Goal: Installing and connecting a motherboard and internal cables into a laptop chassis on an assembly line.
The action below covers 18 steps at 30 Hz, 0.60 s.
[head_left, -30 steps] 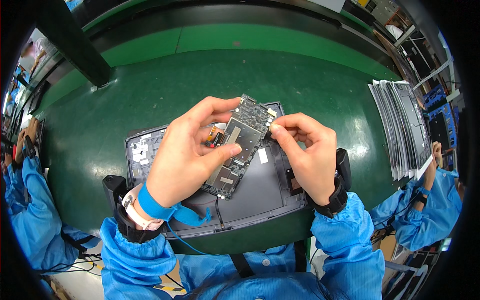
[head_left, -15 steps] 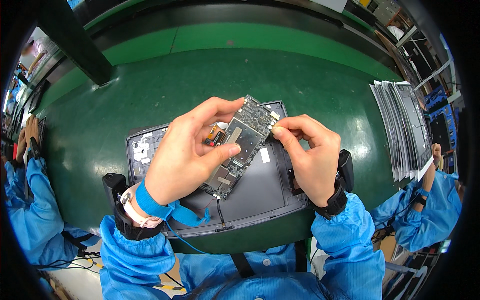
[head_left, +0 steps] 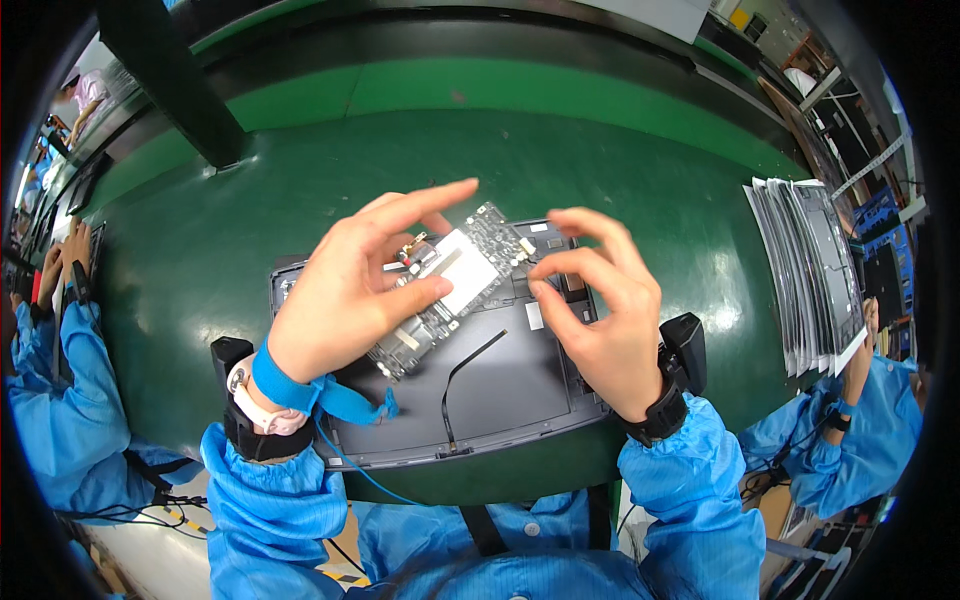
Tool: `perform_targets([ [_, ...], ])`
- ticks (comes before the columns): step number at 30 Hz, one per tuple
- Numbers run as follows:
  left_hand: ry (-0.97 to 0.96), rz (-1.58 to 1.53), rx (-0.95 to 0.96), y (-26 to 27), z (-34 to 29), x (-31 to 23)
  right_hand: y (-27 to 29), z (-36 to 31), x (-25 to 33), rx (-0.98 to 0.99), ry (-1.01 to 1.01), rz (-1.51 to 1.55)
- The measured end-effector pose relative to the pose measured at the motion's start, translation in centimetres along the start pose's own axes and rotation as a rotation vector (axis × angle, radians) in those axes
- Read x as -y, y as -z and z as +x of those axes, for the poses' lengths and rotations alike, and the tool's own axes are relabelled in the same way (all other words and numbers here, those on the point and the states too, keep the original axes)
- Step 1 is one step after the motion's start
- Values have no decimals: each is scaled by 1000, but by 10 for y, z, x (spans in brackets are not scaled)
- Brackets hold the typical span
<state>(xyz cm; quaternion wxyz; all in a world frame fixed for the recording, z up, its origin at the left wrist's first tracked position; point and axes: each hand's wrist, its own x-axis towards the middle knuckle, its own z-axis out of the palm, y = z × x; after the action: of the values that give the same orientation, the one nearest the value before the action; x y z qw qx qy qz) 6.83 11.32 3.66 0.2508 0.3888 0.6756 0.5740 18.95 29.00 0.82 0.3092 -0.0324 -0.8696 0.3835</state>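
Green tabletop point(head_left: 160, 320) bears one dark casing point(head_left: 525, 385). Left grip point(head_left: 345, 285) pinches one oblong, grey-and-white circuit board point(head_left: 462, 268); right grip point(head_left: 612, 312) nearly pinched, contents unclear.

The head view looks down, close above the green table point(head_left: 640, 170)

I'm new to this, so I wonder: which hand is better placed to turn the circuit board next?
Probably the left hand: it holds the circuit board, thumb on its upper face. The right hand is near its right edge, with no clear hold.
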Motion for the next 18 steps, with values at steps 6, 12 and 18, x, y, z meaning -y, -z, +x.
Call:
perform_targets([
  [6,84,223,-75,6,-2,-7,-4,-7,-6,88,22,-51],
  [12,-68,405,-120,6,3,4,0,-7,-1,146,139,-106],
  [18,-221,550,-135,1,6,14,0,-8,-2,154,236,-211],
])
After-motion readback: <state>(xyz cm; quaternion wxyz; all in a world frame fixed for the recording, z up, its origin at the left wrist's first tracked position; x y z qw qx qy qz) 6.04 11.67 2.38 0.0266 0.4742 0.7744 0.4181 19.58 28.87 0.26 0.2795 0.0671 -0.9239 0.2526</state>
